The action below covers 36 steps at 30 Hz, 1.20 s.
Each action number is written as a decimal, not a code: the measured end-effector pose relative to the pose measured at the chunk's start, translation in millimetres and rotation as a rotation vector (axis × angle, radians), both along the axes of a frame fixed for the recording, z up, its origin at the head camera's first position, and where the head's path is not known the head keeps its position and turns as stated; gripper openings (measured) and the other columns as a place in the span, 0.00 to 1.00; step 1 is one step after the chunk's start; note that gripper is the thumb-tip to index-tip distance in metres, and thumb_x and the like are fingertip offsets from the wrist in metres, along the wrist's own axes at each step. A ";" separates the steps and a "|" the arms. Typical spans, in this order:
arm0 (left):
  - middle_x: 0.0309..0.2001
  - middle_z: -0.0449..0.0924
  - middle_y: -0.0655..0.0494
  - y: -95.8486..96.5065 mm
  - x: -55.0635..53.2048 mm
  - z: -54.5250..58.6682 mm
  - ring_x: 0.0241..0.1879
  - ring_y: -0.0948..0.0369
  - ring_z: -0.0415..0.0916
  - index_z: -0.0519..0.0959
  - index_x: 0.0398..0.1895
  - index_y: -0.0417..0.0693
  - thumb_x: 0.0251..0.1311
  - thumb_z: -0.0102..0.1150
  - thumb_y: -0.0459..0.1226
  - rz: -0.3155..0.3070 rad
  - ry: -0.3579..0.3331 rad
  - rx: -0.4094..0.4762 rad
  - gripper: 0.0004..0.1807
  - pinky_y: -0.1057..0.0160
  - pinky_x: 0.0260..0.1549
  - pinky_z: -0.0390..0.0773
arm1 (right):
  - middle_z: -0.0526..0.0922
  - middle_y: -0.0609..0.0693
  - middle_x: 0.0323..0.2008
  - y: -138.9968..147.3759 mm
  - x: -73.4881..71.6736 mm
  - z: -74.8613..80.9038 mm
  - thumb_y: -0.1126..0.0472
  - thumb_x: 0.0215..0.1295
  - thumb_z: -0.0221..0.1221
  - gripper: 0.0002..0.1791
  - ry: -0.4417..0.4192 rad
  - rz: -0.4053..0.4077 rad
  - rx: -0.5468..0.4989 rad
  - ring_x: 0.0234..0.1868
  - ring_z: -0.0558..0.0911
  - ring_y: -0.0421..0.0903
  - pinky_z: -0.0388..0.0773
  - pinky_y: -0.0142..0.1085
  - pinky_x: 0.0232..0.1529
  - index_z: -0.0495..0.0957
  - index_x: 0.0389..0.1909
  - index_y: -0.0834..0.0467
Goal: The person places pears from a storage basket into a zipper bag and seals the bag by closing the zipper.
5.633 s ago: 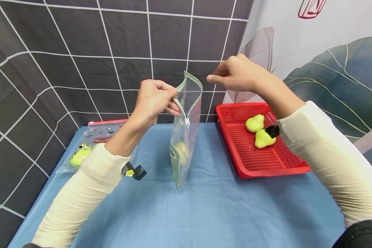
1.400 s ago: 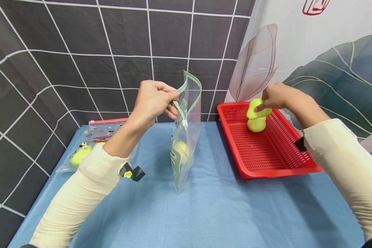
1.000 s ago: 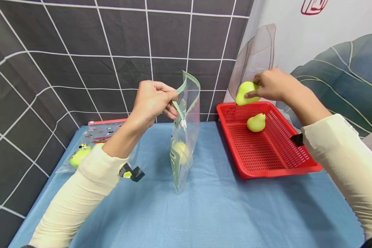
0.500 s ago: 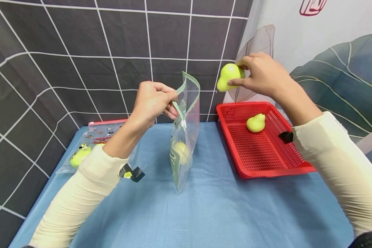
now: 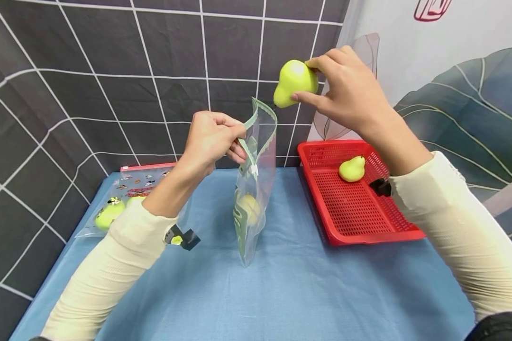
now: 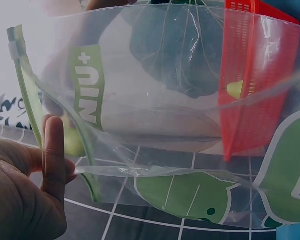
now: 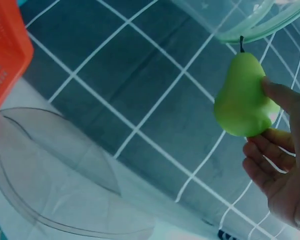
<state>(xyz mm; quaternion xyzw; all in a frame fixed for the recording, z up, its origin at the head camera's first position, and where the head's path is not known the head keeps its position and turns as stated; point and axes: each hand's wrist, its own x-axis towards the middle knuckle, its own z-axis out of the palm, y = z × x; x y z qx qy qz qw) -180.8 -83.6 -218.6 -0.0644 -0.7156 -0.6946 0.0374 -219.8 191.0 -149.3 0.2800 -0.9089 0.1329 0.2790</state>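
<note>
In the head view my left hand [image 5: 215, 139] pinches the green-edged rim of a clear zip bag [image 5: 264, 180], which hangs upright with its mouth spread. One pale pear [image 5: 249, 209] shows through the plastic, low in the bag. My right hand [image 5: 345, 87] grips a yellow-green pear [image 5: 295, 81] between thumb and fingers, above and just right of the bag's mouth. In the right wrist view the held pear [image 7: 245, 97] has its stem toward the bag's rim. The left wrist view has the bag's slider [image 6: 14, 51] at one end of the green zip.
A red plastic basket [image 5: 330, 208] stands at the right with one pear [image 5: 352, 169] in it. At the left lies another zip bag [image 5: 141, 179] with a red zip and pears inside, partly behind my left forearm. A blue cloth [image 5: 281, 293] covers the table.
My right hand took a pear out of the red basket, lifted it and carried it left toward the bag's mouth. The left hand and its bag have stayed nearly still.
</note>
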 end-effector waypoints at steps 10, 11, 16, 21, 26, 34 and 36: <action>0.22 0.89 0.46 0.5 -0.5 0.3 0.14 0.58 0.87 0.90 0.41 0.28 0.64 0.58 0.22 0.002 0.007 0.005 0.11 0.55 0.20 0.94 | 0.86 0.68 0.58 -16.8 12.0 3.7 0.49 0.76 0.74 0.32 0.203 0.109 -0.001 0.62 0.77 0.65 0.84 0.58 0.60 0.82 0.68 0.68; 0.22 0.89 0.46 0.4 -0.5 0.5 0.14 0.58 0.87 0.90 0.41 0.28 0.63 0.58 0.22 0.003 0.008 0.004 0.11 0.55 0.20 0.94 | 0.86 0.67 0.59 -18.2 13.9 4.0 0.49 0.76 0.74 0.32 0.195 0.125 0.000 0.62 0.77 0.65 0.84 0.57 0.60 0.82 0.68 0.68; 0.21 0.89 0.45 0.3 -0.5 1.1 0.14 0.58 0.86 0.90 0.42 0.26 0.64 0.58 0.22 0.005 0.012 -0.004 0.11 0.56 0.19 0.93 | 0.88 0.66 0.60 -25.2 24.9 3.7 0.53 0.72 0.77 0.32 0.134 0.207 0.049 0.61 0.79 0.63 0.85 0.56 0.61 0.83 0.69 0.67; 0.21 0.89 0.48 -0.3 -0.4 2.0 0.14 0.58 0.87 0.90 0.44 0.26 0.65 0.58 0.23 0.007 0.013 -0.026 0.12 0.55 0.21 0.94 | 0.89 0.64 0.60 -29.8 33.3 3.9 0.54 0.70 0.79 0.32 0.051 0.245 0.109 0.60 0.79 0.61 0.84 0.56 0.62 0.84 0.68 0.66; 0.22 0.90 0.47 -2.2 -0.2 2.6 0.16 0.58 0.88 0.90 0.45 0.28 0.68 0.59 0.24 0.009 0.006 -0.057 0.12 0.55 0.22 0.95 | 0.89 0.64 0.58 -31.7 40.3 2.7 0.53 0.71 0.78 0.32 -0.028 0.255 0.140 0.60 0.79 0.61 0.84 0.56 0.63 0.83 0.69 0.67; 0.22 0.90 0.46 -3.7 -0.7 3.2 0.16 0.57 0.89 0.90 0.45 0.28 0.70 0.61 0.25 0.000 0.000 -0.054 0.10 0.54 0.22 0.95 | 0.89 0.61 0.60 -38.5 48.6 4.0 0.52 0.74 0.76 0.31 -0.141 0.272 0.236 0.60 0.79 0.60 0.82 0.53 0.62 0.83 0.70 0.65; 0.23 0.90 0.45 -4.2 -0.8 3.2 0.16 0.57 0.89 0.91 0.45 0.28 0.71 0.61 0.26 0.001 -0.001 -0.061 0.10 0.54 0.23 0.95 | 0.88 0.61 0.61 -39.4 49.6 5.5 0.52 0.74 0.75 0.30 -0.164 0.275 0.250 0.60 0.80 0.60 0.81 0.54 0.63 0.83 0.70 0.64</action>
